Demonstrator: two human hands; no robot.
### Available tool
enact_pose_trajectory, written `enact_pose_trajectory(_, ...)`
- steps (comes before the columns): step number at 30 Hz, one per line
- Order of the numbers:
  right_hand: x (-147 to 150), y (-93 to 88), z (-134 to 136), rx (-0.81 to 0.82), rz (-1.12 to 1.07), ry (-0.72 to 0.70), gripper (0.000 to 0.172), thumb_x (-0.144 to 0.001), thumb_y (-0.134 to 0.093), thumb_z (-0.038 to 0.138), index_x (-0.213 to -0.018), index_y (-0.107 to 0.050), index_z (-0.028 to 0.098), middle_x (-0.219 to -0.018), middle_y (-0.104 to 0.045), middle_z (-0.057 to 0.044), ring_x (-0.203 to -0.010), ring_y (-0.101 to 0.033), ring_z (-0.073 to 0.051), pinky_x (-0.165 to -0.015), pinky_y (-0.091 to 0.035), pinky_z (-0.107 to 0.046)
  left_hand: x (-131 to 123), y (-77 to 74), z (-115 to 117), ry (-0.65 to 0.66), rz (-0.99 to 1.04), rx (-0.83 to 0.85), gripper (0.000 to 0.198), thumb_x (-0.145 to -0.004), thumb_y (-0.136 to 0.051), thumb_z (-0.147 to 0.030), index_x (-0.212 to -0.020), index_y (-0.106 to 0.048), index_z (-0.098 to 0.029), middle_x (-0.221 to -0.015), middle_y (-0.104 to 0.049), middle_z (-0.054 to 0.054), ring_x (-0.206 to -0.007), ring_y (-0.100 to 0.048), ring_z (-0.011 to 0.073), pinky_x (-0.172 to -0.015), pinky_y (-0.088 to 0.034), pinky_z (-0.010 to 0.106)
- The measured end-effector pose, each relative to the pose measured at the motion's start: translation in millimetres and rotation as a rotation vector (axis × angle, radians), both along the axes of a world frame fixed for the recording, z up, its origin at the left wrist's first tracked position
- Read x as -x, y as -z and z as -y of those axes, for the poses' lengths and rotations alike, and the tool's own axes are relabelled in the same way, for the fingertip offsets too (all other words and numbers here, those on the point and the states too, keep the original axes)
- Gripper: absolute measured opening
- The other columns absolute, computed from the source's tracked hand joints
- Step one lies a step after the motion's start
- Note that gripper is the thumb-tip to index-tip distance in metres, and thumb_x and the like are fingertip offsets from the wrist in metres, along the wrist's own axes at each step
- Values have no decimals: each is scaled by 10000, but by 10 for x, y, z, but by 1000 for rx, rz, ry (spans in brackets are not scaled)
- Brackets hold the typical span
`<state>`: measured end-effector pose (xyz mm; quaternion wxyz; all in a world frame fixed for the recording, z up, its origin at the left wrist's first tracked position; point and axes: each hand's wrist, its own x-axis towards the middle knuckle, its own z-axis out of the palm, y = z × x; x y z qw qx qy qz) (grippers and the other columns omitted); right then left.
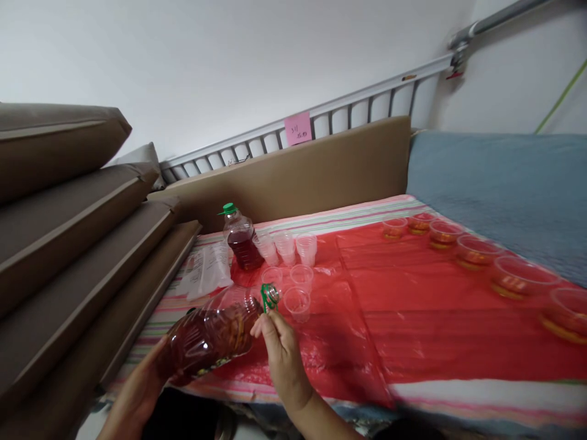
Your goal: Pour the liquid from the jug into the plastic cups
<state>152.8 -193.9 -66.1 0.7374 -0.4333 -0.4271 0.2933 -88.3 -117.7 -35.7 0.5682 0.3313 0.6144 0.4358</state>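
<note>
My left hand (145, 373) supports the base of a large clear plastic bottle (202, 342) of reddish-brown drink. The bottle lies tilted, its uncapped mouth pointing right and a little up. At its neck, the fingers of my right hand (279, 351) are closed on the green carry ring (268, 298). Just beyond the mouth stand a few clear plastic cups, the nearest cup (297, 304) seeming to have nothing in it. Behind them are three stacks of cups (285, 247). A second bottle (243, 241) with a green cap stands upright, partly full.
Red plastic sheeting (380, 305) covers a striped cloth. Along its right side runs a row of cups (477, 250) holding amber liquid. Stacked cushions (73, 244) rise at the left; a clear plastic bag (206, 272) lies near them. A padded board (293, 171) and radiator border the back.
</note>
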Motion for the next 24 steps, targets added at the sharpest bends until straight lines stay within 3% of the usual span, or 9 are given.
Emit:
enact_pose_trajectory(5,-19,37,-17,16,-61,21,456,-955,-414,510,-633,-536,211,-648,-594,-3,-651,-580,-147,-670,-467,-270,-14,-26,-18,-15,-9,45,391,-772,-632,-305,-1124,-679,-144,-909,-773,91,-1218,-569,334,-1095,-385,479)
enact_pose_trajectory(11,-21,79,-33,48,-95,42,450,-944,-427,516,-621,-515,216,-631,-582,2,-644,-572,-148,-677,-461,-269,-20,-27,-39,-63,7,14,320,-777,-627,-300,-1066,-694,-180,-942,-770,93,-1306,-485,307,-1140,-337,422)
enact_pose_trajectory(15,-18,111,-50,55,-100,51,461,-944,-419,519,-610,-516,216,-626,-580,0,-642,-567,-149,-679,-458,-273,-21,-58,-38,-45,-4,21,403,-813,-610,-287,-1181,-647,-127,-963,-768,97,-1311,-472,301,-1165,-278,444)
enact_pose_trajectory(21,-16,150,-72,102,-131,25,460,-935,-413,542,-620,-508,221,-648,-579,3,-665,-569,-151,-705,-447,-268,109,11,-101,-74,-24,6,518,-837,-614,-254,-1326,-539,-100,-1228,-666,165,-1308,-470,269,-1130,-346,377)
enact_pose_trajectory(24,-18,165,-81,112,-144,17,453,-936,-414,535,-621,-505,222,-650,-575,3,-670,-566,-152,-712,-445,-269,164,51,-138,-45,-35,1,472,-831,-637,-296,-1264,-596,-114,-1208,-676,167,-1293,-485,275,-1122,-356,376)
